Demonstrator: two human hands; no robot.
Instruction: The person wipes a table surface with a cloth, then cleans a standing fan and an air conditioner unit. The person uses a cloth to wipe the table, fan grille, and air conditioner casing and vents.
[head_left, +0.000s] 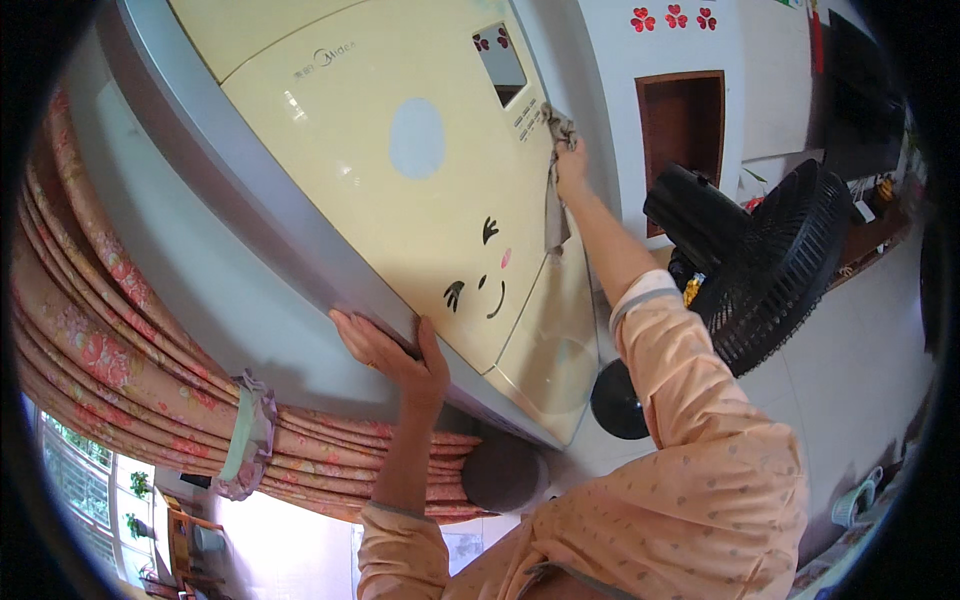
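A tall cream Midea floor-standing air conditioner (337, 150) fills the middle of the head view, with a small dark display, a row of buttons and a cartoon face on its front. My right hand (572, 169) grips a grey-brown cloth (556, 217) against the right edge of the front panel, just beside the buttons. The cloth hangs down below the hand along that edge. My left hand (397, 356) rests on the grey side (300, 240) of the unit, thumb apart from the fingers and holding nothing.
A black electric fan (780, 255) stands close to my right arm, its round base (619, 401) on the floor. Floral curtains (135, 337) with a tieback (247, 435) hang at the left. A dark round stool or similar object (502, 471) is beside the unit's foot.
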